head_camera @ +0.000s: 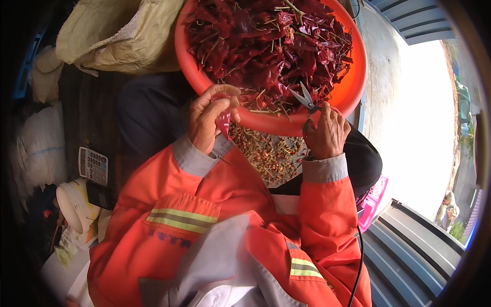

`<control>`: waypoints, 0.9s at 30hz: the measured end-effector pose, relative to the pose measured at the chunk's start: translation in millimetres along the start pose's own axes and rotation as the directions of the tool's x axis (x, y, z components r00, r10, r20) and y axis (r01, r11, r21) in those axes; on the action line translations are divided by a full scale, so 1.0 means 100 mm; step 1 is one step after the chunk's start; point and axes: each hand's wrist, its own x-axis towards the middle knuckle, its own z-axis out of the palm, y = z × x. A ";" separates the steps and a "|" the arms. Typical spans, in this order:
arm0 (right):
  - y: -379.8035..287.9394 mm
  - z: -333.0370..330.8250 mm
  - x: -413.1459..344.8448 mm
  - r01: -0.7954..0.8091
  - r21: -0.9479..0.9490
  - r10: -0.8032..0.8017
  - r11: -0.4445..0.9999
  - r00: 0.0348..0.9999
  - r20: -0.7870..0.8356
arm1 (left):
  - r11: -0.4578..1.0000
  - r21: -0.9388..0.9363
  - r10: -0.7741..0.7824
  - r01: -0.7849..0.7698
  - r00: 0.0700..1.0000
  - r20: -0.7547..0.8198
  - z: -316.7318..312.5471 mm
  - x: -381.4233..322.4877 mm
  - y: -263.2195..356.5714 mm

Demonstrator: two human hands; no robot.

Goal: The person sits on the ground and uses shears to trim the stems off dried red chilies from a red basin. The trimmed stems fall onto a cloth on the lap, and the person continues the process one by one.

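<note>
A large round red plastic basin (184, 50) heaped with dried red chili peppers (264, 50) stands before me. Over its near left rim, my left hand (213, 115) holds a dried red chili (223, 124) between thumb and fingers. My right hand (326, 132), at the near right rim, grips a pair of scissors (305, 99) by the dark handles. The blades are parted and point up and left over the peppers, away from my left hand. Below the rim, many cut stems (268, 153) and small red bits lie on the ground between my legs.
An opened woven sack (126, 46) stands at upper left. On the left are a calculator (93, 165), a white bucket (74, 205) and a pale bulging sack (44, 146). A pink plastic basket (376, 203) is at my right, near a ribbed metal panel (402, 249). A black cable (360, 257) hangs beside my right sleeve.
</note>
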 end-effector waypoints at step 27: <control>-0.76 0.56 0.54 -0.025 0.928 0.105 0.373 0.994 -0.015 | 0.996 0.076 -0.055 0.049 0.996 0.074 0.01 0.03 -0.16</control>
